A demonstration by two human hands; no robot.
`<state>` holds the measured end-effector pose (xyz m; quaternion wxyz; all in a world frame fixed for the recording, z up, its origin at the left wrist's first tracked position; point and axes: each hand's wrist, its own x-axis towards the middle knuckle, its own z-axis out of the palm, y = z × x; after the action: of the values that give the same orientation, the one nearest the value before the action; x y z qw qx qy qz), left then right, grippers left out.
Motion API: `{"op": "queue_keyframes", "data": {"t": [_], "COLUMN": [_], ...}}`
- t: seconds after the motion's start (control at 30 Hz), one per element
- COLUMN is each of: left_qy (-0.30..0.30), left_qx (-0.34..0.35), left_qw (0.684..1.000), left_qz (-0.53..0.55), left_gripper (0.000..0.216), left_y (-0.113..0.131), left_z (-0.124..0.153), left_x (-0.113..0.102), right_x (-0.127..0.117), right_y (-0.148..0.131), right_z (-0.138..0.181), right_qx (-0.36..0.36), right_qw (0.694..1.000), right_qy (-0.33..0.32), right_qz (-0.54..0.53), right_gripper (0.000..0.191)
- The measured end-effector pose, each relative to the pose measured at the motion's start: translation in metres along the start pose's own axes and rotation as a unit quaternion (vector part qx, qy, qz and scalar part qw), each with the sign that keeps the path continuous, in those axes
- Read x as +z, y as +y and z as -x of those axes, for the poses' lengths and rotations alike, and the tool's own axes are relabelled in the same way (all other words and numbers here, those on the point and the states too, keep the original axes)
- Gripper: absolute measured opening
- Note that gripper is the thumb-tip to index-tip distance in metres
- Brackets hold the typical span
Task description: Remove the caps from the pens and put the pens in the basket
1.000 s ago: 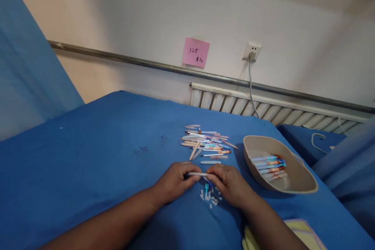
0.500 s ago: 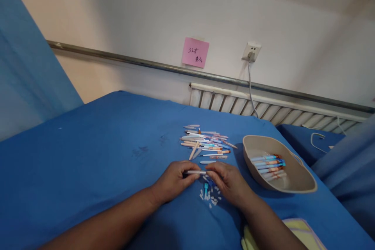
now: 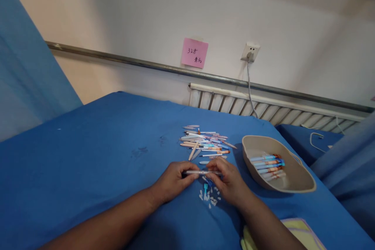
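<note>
We hold a slim pen level between our two hands, just above the blue cloth that covers the table. Our left hand is closed around its dark end, thumb and fingers pinching it, while our right hand grips the paler end with the thumb below and the fingers above. Under the pen, near our right hand, we see a scatter of small white pieces, with a turquoise piece and a dark blue piece among them. Beyond our hands lies a loose heap of pen parts, barrels and thin white refills mostly lying crosswise. To the right of it stands a beige basin, with a row of pens in blue, orange and pale tones lying inside. A yellow cloth lies partly behind our right forearm. Farther off, we see a white radiator below a metal pipe, and above these, on the wall, a pink note and a socket with a cord plugged in.
</note>
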<state>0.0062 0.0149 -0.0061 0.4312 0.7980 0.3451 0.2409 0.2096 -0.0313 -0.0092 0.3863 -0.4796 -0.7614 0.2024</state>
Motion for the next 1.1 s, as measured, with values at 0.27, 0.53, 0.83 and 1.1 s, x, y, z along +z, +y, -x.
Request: {"op": "queue_keyframes", "data": {"t": [0.27,0.53,0.83,1.1], "left_qy": [0.002,-0.005,0.003,-0.004], "left_qx": [0.005,0.003,0.017,0.001], "left_qw": [1.0,1.0,1.0,1.0], "left_qz": [0.016,0.019,0.017,0.002], "left_gripper": [0.019,0.022,0.022,0.025], "left_y": [-0.0008,-0.0024,0.0014,0.0027], "left_z": [0.0003,0.0007,-0.0001,-0.0005], "left_x": [-0.0001,-0.0005,-0.0017,-0.0035], "right_x": [-0.0003,-0.0037,-0.0049,-0.0059], "right_y": [-0.0012,-0.0034,-0.0044,-0.0013], "right_z": [-0.0002,0.0009,-0.0003,-0.0007], "right_qx": [0.022,0.003,0.045,0.006], "right_qw": [1.0,0.999,0.998,0.999], "right_qy": [0.004,-0.023,-0.045,-0.029], "right_qz": [-0.001,0.027,0.005,0.025], "right_gripper": [0.018,0.007,0.004,0.005]}}
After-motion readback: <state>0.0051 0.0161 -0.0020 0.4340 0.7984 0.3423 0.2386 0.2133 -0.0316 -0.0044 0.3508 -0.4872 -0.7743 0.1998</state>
